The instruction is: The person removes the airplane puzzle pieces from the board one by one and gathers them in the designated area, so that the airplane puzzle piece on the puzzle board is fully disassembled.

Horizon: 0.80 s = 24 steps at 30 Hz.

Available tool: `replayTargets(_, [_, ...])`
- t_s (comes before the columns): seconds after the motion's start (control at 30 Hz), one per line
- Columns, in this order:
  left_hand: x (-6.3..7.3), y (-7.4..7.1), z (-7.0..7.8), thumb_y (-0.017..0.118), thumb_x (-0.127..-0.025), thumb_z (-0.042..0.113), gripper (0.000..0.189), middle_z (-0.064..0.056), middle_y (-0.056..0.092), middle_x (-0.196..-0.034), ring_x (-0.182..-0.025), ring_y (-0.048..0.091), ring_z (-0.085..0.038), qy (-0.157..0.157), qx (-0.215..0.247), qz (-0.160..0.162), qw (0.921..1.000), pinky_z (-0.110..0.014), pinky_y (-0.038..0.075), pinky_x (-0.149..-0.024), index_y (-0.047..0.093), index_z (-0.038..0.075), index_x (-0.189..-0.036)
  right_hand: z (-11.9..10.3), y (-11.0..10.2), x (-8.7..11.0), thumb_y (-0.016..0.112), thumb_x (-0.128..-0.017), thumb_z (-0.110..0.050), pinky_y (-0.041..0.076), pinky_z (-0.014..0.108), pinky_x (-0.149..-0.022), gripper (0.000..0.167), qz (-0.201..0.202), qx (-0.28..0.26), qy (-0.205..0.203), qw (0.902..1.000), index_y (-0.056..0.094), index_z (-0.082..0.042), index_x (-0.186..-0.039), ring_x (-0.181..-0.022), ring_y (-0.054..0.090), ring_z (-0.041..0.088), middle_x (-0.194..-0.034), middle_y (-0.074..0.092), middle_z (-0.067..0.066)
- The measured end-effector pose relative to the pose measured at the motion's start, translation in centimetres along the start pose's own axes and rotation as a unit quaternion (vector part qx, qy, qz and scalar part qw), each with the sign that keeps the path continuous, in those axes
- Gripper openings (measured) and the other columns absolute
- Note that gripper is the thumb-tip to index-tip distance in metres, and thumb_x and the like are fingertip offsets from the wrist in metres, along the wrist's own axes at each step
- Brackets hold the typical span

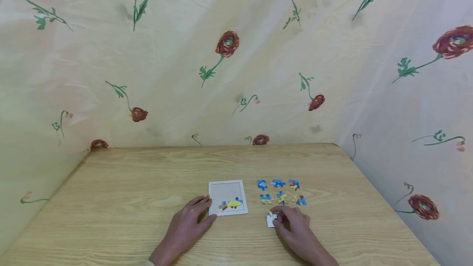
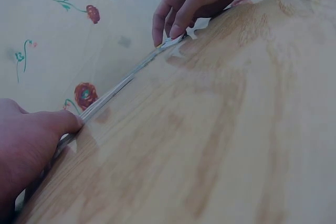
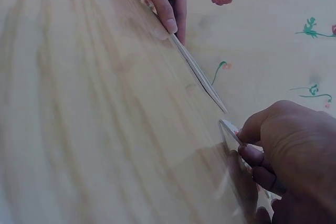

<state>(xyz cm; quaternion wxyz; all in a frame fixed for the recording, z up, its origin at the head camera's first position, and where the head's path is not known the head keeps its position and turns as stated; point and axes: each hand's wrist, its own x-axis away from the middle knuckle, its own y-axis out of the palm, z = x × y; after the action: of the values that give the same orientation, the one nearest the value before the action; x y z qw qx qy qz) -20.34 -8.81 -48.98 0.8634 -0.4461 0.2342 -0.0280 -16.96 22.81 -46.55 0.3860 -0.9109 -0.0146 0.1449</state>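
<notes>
**Jigsaw piece (image 1: 270, 221) pinched, right of the puzzle tray (image 1: 226, 192)**

My right hand (image 1: 295, 225) has the piece between its fingers, right of the tray and slightly nearer me. Bare worktop (image 1: 256, 223) separates the two, so the tray lies left of my pinch. Piece looks squarish; can't tell a long axis. Left hand (image 1: 189, 221) is at the tray's left edge, fingers relaxed, touching it. Placed pieces (image 1: 233, 204) fill the tray's near-right corner, the side facing my right hand.

On the table (image 1: 148, 180), the puzzle tray (image 1: 225, 192) is lying left of two rows of pieces (image 1: 278, 183), which are lying behind the right hand (image 1: 295, 223).
</notes>
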Motion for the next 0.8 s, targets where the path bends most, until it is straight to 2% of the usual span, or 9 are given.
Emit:
replayTargets(0.47, [0.13,-0.16,0.24,0.078,-0.093,0.033,0.044,-0.009,0.067,-0.136,-0.128,0.061,-0.028,0.007,0.006,0.008,0.9999,-0.052,0.055,-0.095,0.074,0.004,-0.126,-0.17,-0.05,-0.04,0.076,-0.092,-0.004,0.027,0.046,-0.082,0.022,-0.005,0.054,0.031,0.9980,0.073,-0.021,-0.106,-0.088,0.042,0.014,-0.086,0.052,-0.015])
replayTargets(0.8, [0.12,-0.26,0.23,0.078,-0.094,0.035,0.045,-0.008,0.067,-0.137,-0.128,0.061,-0.028,-0.005,0.010,-0.001,0.9999,-0.050,0.055,-0.095,0.074,0.005,-0.128,0.09,0.00,-0.07,0.074,-0.095,-0.005,0.025,0.044,-0.079,0.024,-0.009,0.052,0.010,0.9985,0.072,-0.025,-0.107,-0.090,0.040,0.013,-0.088,0.052,-0.017])
